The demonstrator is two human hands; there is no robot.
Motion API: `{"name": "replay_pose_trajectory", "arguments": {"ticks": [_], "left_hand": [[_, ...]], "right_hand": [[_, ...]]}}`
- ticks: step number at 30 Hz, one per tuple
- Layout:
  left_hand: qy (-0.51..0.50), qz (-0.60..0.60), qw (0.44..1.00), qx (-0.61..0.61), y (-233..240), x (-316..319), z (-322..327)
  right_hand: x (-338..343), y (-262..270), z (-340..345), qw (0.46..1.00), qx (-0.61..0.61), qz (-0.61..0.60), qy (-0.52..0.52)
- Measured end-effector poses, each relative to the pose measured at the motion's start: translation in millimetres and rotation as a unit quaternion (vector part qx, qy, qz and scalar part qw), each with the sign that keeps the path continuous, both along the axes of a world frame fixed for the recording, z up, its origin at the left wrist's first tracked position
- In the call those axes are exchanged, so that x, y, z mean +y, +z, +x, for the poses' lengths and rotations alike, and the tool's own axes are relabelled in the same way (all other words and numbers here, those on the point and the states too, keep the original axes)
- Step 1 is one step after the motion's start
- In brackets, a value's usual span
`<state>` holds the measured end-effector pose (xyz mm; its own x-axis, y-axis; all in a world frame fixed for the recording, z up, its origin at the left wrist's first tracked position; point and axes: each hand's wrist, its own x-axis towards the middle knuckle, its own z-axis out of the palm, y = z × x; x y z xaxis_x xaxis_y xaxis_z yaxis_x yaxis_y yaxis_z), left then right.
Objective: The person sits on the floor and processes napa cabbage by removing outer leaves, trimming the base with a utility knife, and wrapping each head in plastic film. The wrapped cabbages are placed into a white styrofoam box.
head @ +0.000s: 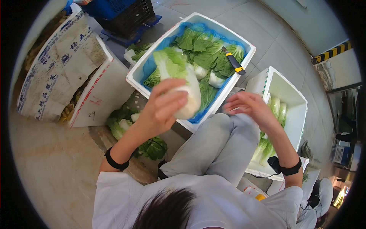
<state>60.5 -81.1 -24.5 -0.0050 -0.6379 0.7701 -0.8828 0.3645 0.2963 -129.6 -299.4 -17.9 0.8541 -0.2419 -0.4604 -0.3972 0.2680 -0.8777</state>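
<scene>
My left hand (168, 104) grips a napa cabbage (190, 83) by its pale base, above a white foam box (211, 110) lined with blue plastic film. Its leafy end points up and left. More leafy cabbages (206, 47) lie inside that box. A utility knife (234, 61) with a black and yellow handle rests on them at the right, its handle end at the box's rim. Over my right knee, my right hand (243, 104) is held with fingers spread and nothing seen in it. Some blur covers both hands.
At the right stands a second foam box (298, 114) holding trimmed cabbages (276, 107). Loose leaves (153, 147) lie on the floor at my left. Further left is a foam box (100, 94) with a dirty lid. Stacked crates (123, 20) stand beyond. Another person's leg (324, 191) shows at lower right.
</scene>
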Motion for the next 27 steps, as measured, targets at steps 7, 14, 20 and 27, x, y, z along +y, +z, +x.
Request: {"name": "replay_pose_trajectory", "arguments": {"ticks": [7, 14, 20, 27], "left_hand": [[-0.02, -0.013, 0.977, -0.212, 9, 26, -61], [0.079, 0.011, 0.992, -0.095, -2, 68, -70], [0.383, 0.029, 0.912, 0.143, -15, 102, -21], [0.17, 0.099, 0.798, 0.57, -18, 91, -29]], "right_hand": [[91, 22, 29, 0.936, -0.054, 0.347, -0.002], [96, 4, 44, 0.953, -0.041, 0.288, -0.08], [98, -1, 50, 0.963, -0.07, 0.245, -0.081], [120, 3, 70, 0.982, -0.046, 0.178, -0.039]]}}
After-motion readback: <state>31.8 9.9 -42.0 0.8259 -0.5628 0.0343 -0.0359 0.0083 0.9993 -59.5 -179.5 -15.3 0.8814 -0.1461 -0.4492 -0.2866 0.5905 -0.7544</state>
